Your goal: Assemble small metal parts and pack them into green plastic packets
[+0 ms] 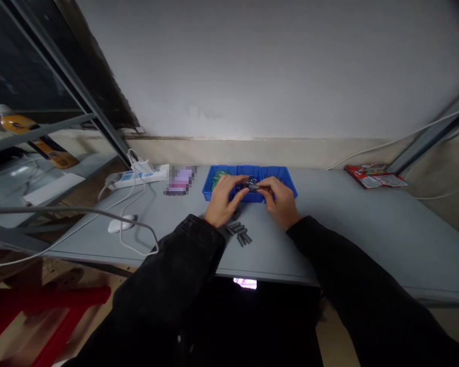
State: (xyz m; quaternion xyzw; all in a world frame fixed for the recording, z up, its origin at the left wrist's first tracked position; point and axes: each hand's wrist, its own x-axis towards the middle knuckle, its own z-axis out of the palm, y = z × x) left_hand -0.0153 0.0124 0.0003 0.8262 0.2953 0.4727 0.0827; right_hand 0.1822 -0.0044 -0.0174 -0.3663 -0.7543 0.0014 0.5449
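My left hand (224, 199) is over the blue three-compartment bin (292, 189), its fingers bent and its thumb near a small dark grey cylinder (254, 187). My right hand (278, 200) pinches that cylinder from the other side. Whether the left fingertips also grip a small part is too small to tell. Small shiny metal pieces (251, 180) lie in the middle compartment, partly hidden by my fingers. Green pieces (217, 177) show in the left compartment. On the table in front of the bin lie several dark grey cylinders (240, 231), close to my left wrist.
A white power strip (145, 176) with cables stands at the left, beside a blurred purple phone-like object (181, 180). A white mouse (121, 224) lies nearer. A red packet (375, 176) is at the far right. A yellow-black tool (42, 141) rests on the left shelf.
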